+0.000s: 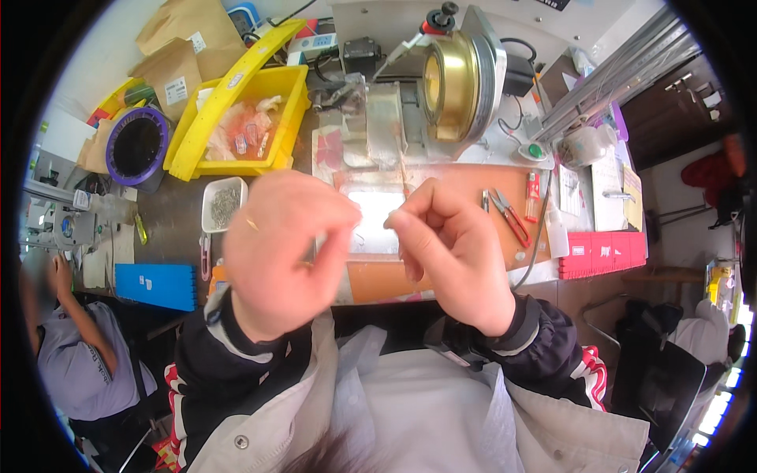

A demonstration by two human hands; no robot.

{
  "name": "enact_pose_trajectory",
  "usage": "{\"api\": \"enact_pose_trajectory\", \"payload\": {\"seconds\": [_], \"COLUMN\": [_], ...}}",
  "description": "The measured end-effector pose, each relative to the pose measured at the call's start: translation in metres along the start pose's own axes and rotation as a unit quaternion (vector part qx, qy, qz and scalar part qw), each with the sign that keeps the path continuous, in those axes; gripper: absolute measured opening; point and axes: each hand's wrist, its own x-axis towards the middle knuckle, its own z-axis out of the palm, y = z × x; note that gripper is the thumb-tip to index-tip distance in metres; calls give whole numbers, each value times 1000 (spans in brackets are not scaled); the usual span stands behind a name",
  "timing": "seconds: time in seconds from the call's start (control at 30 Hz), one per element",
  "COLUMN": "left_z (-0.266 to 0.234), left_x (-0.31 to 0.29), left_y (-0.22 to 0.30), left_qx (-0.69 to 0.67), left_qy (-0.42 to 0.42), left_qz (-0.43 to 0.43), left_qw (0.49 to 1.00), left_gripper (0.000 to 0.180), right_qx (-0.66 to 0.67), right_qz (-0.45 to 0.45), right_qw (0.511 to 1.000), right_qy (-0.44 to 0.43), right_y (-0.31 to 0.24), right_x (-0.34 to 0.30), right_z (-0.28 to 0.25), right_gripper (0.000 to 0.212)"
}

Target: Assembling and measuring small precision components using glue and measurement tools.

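The left hand (288, 248) is blurred; whether its fingertips pinch anything is unclear. A dark speck (389, 223) at the right hand's (453, 256) fingertips is too small to identify. The hands partly hide the bright panel (374, 236). Pieces (225, 205) in the white tray (206, 209) are too tiny to make out. The view's left rim cuts off a co-worker (95, 370).

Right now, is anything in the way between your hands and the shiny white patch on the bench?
Nothing visible is: the white patch shows uncovered in the gap between the left hand and the right hand.
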Motion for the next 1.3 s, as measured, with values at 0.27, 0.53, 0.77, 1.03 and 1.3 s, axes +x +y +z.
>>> {"api": "enact_pose_trajectory", "payload": {"seconds": [0.27, 0.53, 0.77, 1.03, 1.3], "left_z": [-8, -12, 1, 21, 42], "left_x": [8, 26, 41, 64, 61], "left_y": [-61, -76, -97, -104, -103], "left_qx": [-292, -311, -304, -267, -242], "left_qy": [55, 72, 67, 49, 72], "left_qz": [-275, -293, -274, -251, -230], "left_qw": [915, 901, 910, 929, 940], "left_gripper": [13, 11, 14, 16, 14], "right_qx": [329, 385, 230, 173, 164], "right_qz": [75, 59, -128, -157, -125], "right_qw": [926, 903, 935, 951, 972], "right_qy": [170, 181, 240, 204, 110], "right_y": [8, -2, 24, 2, 37], "right_x": [65, 117, 108, 127, 79], "right_z": [42, 50, 57, 49, 37], "right_gripper": [22, 23, 16, 18, 11]}}
